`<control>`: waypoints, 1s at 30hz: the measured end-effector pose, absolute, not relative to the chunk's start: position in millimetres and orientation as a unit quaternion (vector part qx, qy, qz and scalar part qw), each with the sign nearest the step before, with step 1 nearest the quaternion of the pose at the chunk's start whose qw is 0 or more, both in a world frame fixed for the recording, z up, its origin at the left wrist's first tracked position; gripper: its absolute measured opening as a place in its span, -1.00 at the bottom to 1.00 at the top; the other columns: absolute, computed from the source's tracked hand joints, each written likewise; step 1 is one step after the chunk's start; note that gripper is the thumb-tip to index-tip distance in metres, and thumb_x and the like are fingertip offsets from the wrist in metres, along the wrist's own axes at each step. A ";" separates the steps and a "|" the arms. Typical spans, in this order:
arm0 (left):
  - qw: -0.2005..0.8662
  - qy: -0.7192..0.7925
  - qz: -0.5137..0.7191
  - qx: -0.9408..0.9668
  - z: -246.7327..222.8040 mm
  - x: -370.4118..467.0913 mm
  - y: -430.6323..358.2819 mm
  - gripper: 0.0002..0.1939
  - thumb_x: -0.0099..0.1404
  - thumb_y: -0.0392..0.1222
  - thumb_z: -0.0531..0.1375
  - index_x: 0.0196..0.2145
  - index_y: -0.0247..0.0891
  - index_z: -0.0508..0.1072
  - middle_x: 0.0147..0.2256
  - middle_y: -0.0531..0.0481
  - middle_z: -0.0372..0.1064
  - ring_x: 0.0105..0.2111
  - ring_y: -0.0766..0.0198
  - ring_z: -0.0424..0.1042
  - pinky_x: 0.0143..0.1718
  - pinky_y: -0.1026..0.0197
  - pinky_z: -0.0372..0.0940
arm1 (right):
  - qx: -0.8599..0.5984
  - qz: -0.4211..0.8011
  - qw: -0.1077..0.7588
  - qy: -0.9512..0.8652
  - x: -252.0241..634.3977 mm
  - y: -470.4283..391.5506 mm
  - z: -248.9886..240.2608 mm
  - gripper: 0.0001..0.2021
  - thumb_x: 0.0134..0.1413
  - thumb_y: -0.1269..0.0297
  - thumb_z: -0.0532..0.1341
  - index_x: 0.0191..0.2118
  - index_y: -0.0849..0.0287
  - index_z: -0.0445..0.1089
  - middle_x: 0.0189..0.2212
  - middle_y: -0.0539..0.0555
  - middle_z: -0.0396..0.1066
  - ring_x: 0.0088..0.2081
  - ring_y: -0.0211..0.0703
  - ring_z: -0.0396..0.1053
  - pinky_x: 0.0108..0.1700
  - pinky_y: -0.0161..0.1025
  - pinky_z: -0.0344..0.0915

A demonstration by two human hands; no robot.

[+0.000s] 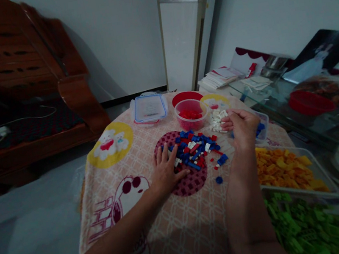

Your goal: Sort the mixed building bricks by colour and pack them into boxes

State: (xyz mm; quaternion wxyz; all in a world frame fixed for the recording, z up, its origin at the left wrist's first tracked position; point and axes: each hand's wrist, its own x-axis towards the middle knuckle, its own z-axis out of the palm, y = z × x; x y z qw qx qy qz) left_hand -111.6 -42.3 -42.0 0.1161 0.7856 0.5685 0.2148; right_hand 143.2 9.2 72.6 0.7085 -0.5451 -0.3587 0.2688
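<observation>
A mixed pile of blue, red and white toy bricks (197,150) lies on the patterned tablecloth (185,227). My left hand (167,168) rests at the pile's left edge, fingers spread. My right hand (242,126) is raised beside the white bricks (218,120), its fingers drawn together; what they hold, if anything, cannot be made out. Partly behind that hand, a clear container (263,122) has blue bricks in it. A clear pinkish tub (192,120) of red bricks stands behind the pile. One round blue piece (219,180) lies apart, nearer to me.
Yellow bricks (283,167) and green bricks (307,227) fill clear boxes at the right. Clear lids (149,107) lie at the far left of the table, near a red lid (186,96). A cluttered glass table (325,136) stands at right, a wooden bench (21,82) at left.
</observation>
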 end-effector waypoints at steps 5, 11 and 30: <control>0.119 0.533 0.243 0.802 -45.0 -89.5 -14.0 -0.19 0.33 0.08 0.27 0.42 -0.23 0.16 0.45 -0.41 -0.08 0.46 -0.29 -0.09 0.38 -0.36 -0.04 | -0.550 0.282 0.690 -0.375 142.4 9.3 70.3 -0.85 -0.07 0.24 0.32 -0.40 0.23 0.48 -0.69 -0.05 0.41 -0.73 -0.26 0.35 -0.70 -0.40 0.28; 0.075 0.500 0.304 0.808 -12.9 -52.5 -6.8 -0.42 0.39 -0.05 0.20 0.32 -0.17 0.32 0.37 -0.29 0.15 0.37 -0.18 0.11 0.34 -0.32 0.04 | -0.554 0.278 0.686 -0.380 145.4 10.8 66.7 -0.85 -0.07 0.24 0.31 -0.41 0.22 0.47 -0.67 -0.05 0.43 -0.71 -0.28 0.36 -0.69 -0.41 0.28; 0.196 0.452 0.171 0.853 13.5 4.4 -16.9 -0.85 0.27 -0.27 0.24 -0.26 -0.25 0.63 -0.24 -0.16 0.62 -0.21 0.11 0.58 -0.17 0.16 0.39 | -0.560 0.281 0.674 -0.392 142.8 13.4 64.3 -0.83 -0.12 0.22 0.31 -0.41 0.22 0.50 -0.68 -0.05 0.43 -0.72 -0.29 0.34 -0.69 -0.41 0.29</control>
